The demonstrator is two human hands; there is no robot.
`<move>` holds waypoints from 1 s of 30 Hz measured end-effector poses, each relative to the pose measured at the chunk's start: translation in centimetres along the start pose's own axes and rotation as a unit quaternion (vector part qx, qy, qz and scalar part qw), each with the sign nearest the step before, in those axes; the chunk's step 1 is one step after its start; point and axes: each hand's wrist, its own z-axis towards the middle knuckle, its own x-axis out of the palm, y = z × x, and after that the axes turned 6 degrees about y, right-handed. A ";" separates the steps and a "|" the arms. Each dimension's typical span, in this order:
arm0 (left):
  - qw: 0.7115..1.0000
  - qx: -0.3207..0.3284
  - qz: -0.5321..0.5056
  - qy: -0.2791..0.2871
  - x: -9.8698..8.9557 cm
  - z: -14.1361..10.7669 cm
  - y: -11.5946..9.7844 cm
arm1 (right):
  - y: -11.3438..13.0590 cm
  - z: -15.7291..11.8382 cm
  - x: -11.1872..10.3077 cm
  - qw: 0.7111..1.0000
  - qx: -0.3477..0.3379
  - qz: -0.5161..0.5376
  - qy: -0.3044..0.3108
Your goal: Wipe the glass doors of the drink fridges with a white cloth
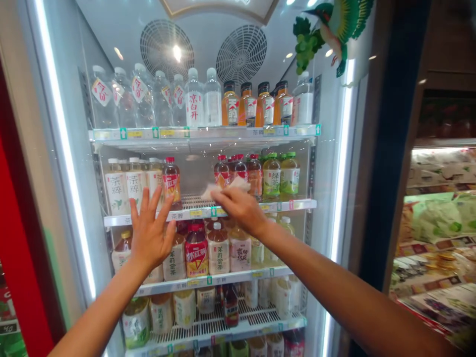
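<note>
A crumpled white cloth [241, 184] is grasped in the right hand [240, 206] before a lit drinks cooler [197, 131], level with the second shelf from the top [241, 210] and partly in front of red-capped bottles [255, 176]. The left hand [151, 230] is raised, nothing gripped, its fingers spread; whether the glass is touched by it cannot be told. Clear bottles [142, 99] are lined up above.

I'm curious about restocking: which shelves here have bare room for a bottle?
Second shelf, between the red-capped bottle by the left hand and the next red-capped one rightward; fourth shelf, either side of the dark bottle. Top shelf is crowded. Glass seems to stand in front.
</note>
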 end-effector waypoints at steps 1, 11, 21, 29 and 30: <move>1.000 -0.019 0.011 0.009 -0.1 -0.1 0.5 | 0.0 0.1 0.0 0.999 0.049 -0.013 -0.011; 0.996 -0.071 0.052 0.029 -0.7 -3.5 3.7 | 0.0 5.8 0.3 0.994 -0.102 -0.024 0.033; 0.993 -0.109 0.035 0.041 -1.6 -10.2 5.4 | 7.4 10.2 4.3 0.947 -0.294 0.004 0.131; 0.991 -0.130 0.032 0.021 -2.3 -12.7 5.6 | 11.8 11.1 6.3 0.973 -0.207 0.029 0.095; 0.991 -0.129 0.031 0.019 -2.4 -12.8 5.6 | 13.0 9.7 6.4 0.961 -0.251 0.041 0.108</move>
